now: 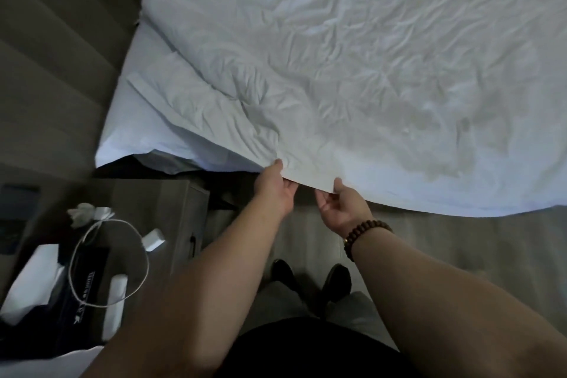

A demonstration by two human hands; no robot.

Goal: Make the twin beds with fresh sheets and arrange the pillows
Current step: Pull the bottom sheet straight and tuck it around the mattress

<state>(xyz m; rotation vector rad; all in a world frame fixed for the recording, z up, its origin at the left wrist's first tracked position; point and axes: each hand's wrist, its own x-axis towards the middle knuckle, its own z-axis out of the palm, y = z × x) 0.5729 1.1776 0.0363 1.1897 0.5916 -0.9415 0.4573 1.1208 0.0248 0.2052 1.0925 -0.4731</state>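
**White sheet** (352, 64): heavily creased, spread over most of the bed (122, 138). Near edge hanging just past the near edge of the bed. Left part rumpled and folded back on a slant, leaving the bed's near left corner and left edge bare in a smoother white cover.

**Left hand** (274, 186): at the near edge of the bed, left of middle. Thumb on top of the sheet's hem, fingers curled beneath, pinching the cloth. Forearm bare.

**Right hand** (342, 209): just beside the left hand, apart from it, on the same hem. Thumb on top, fingers curled under, gripping the cloth with the palm turned up. Stretch of hem between the two hands lifted slightly off the bed.

**Beaded bracelet** (365, 235): dark brown round beads, around the right wrist.

**Nightstand** (181, 202): grey-brown, at the left, near the bed's near left corner, dark handle on its front.

**Charging cable** (148, 267): white, in a loose loop on the nightstand top, with a white charger block (153, 241) at its far right.

**Crumpled tissue** (80, 213): white, at the far end of the loop.

**Black box** (86, 285): pale lettering, unreadable, under the cable.

**Black shoes** (283, 273): a pair, on the pale floor (460, 248), close to the near edge of the bed, below the hands.
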